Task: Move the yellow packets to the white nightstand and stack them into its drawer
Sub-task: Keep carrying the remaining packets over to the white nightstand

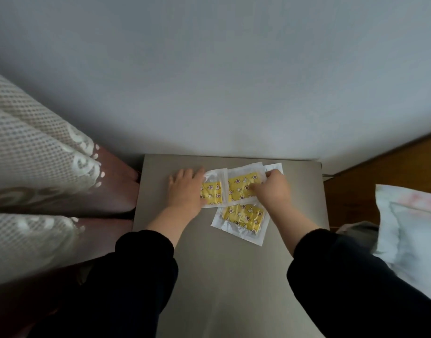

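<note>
item 1: tabletop (229, 276), grey, flat, back edge against a pale wall (209, 69) at 12 o'clock.

item 2: yellow packets, 4 in view, clear wrappers with white borders, printed with stars and moons, all lying flat in the far half of the tabletop.
- left packet (213, 191): edges square to the tabletop, its left part hidden under a hand, so its long axis cannot be told.
- middle packet (240, 185): just beside the left packet, overlapping its right edge. it is near square and turned slightly anticlockwise, its top edge rising toward 2 o'clock.
- near packet (243, 220): at 6 o'clock of the middle packet and tucked under its lower edge. long axis roughly 9 to 3 o'clock, right end dipped toward 4.
- back packet (274, 168): only a white corner shows at 2 o'clock, behind the middle packet.

item 3: left hand (185, 189), palm down, fingers straight and together, resting on the left packet.

item 4: right hand (270, 191), fingers curled, pinching the right edge of the middle packet.

item 5: both forearms in black sleeves (331, 264).

item 6: surroundings: netted curtain (27, 154) at 9 o'clock, wooden floor (380, 167) and pale bedding (409, 228) at 3 o'clock.
</note>
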{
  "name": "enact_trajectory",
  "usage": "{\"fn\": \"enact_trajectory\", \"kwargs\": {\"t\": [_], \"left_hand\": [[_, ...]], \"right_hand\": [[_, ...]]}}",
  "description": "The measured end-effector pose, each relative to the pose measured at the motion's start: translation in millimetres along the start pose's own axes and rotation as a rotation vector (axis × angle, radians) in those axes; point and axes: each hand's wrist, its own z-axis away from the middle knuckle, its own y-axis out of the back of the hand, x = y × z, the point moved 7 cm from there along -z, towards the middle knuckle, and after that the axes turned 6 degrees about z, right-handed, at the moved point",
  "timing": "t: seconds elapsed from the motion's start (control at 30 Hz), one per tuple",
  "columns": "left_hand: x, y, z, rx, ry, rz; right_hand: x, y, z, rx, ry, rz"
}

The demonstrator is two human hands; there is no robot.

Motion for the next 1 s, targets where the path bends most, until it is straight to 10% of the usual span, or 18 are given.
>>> {"fn": "enact_trajectory", "kwargs": {"t": [0.43, 0.63, 1.0], "left_hand": [[7.4, 22.9, 8.7, -0.167, -0.007, 0.581], [67.6, -6.9, 20.7, -0.421, -0.326, 0.238], [83.0, -38.6, 34.1, -0.331, -0.437, -0.091]], "right_hand": [[57.5, 77.8, -2.0, 0.101, -0.142, -0.607], [85.8, 80.7, -5.4, 0.082, -0.282, -0.729], [59.2, 46.6, -6.6, 0.018, -0.119, -0.426]]}}
